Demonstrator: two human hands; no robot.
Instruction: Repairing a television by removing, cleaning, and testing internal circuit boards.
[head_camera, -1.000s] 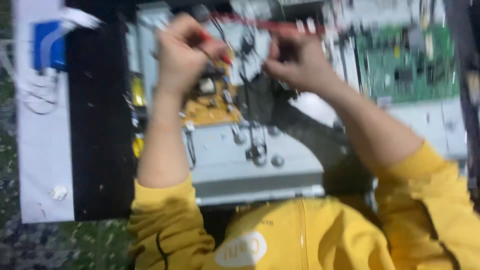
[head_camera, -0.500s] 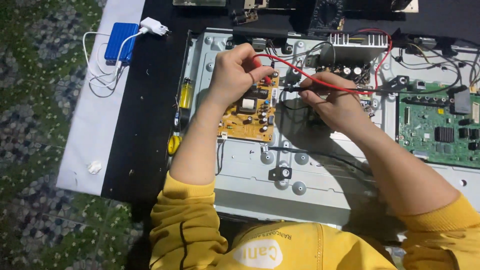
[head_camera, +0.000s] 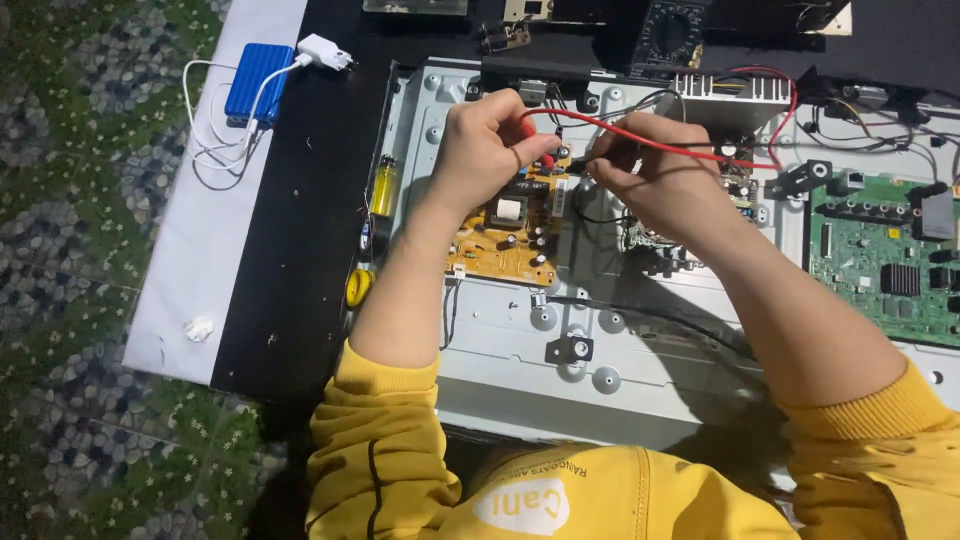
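Note:
My left hand (head_camera: 490, 145) grips a red test probe (head_camera: 527, 131) over the yellow-brown circuit board (head_camera: 505, 235). My right hand (head_camera: 655, 180) pinches a black test probe (head_camera: 600, 160) close beside it, at the board's right edge. A red wire (head_camera: 650, 140) runs from the probes across to the right and up toward a black meter (head_camera: 672, 30) at the far edge. Both tips sit near the board's top right corner. The board is mounted on a grey metal chassis (head_camera: 620, 340) of an opened flat appliance.
A green circuit board (head_camera: 885, 265) sits at the right, a finned metal heatsink (head_camera: 730, 95) at the top. A yellow-handled screwdriver (head_camera: 383, 190) and a yellow round object (head_camera: 358, 288) lie left of the chassis. A blue power bank (head_camera: 255, 80) with white cable rests on a white sheet.
The view has steadied and drawn closer since the blurred frame. Both hands have come nearer together over the yellow-brown board, still holding the probes.

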